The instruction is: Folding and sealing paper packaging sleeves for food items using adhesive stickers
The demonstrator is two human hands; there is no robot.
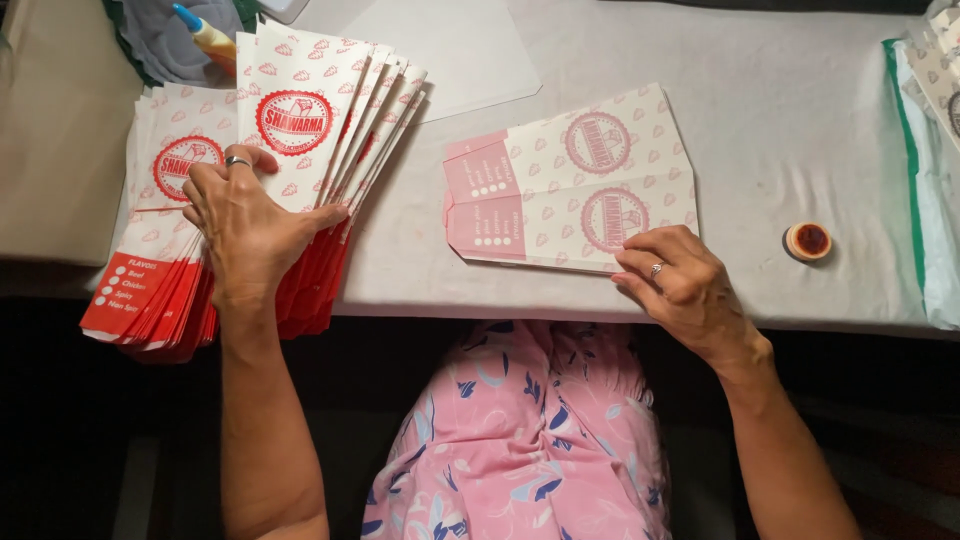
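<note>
My left hand [245, 220] rests on a fanned stack of red-and-white printed paper sheets [320, 110] at the table's left; its fingers are spread and the thumb lies against the top sheets. My right hand [675, 275] presses its fingertips on the near edge of a folded paper bag [560, 180], pale pink with round red emblems, lying flat in the middle of the table. Both hands wear a ring. A second pile of the same sheets [150, 280] lies under my left wrist and hangs over the table edge.
A small round tin of red-brown paste [808, 241] sits right of the bag. A clear plastic bag with a green edge [930, 200] lies at the far right. A blank white sheet [450, 45] and a glue bottle [208, 35] are at the back. The white table [780, 110] ends just before my pink floral lap.
</note>
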